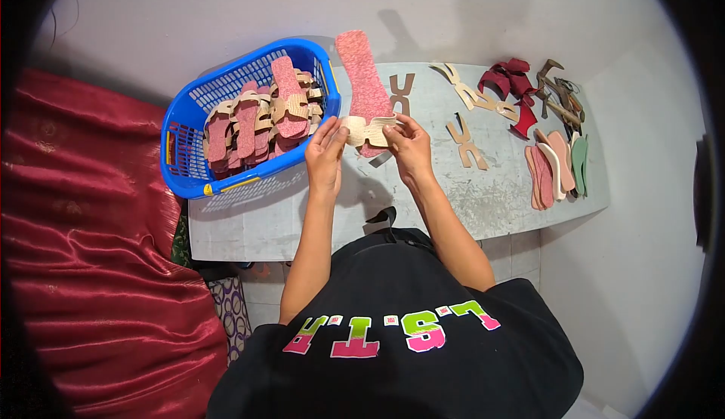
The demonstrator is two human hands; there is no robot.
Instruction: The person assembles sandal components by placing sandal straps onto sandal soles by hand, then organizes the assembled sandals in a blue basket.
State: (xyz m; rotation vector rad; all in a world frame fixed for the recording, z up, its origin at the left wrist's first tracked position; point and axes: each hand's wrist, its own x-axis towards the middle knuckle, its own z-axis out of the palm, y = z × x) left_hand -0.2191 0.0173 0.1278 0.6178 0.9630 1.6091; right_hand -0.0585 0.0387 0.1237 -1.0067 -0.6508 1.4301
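A sandal (364,72) with a pink speckled sole is held up over the table, its long end pointing away from me. Across its near end runs a cream textured strap (368,131). My left hand (326,153) pinches the strap's left side between thumb and fingers. On the right side, my right hand (410,149) grips the strap the same way, its thumb on top. Behind the sandal lies a brown X-shaped strap piece (402,90), partly covered by it.
A blue plastic basket (175,170) at the left holds several pink sandals with cream straps. Cream strap pieces (468,147) lie to the right. Farther right are dark red strap pieces (507,79), hammers and other tools (560,98), and pink, white and green soles (557,164).
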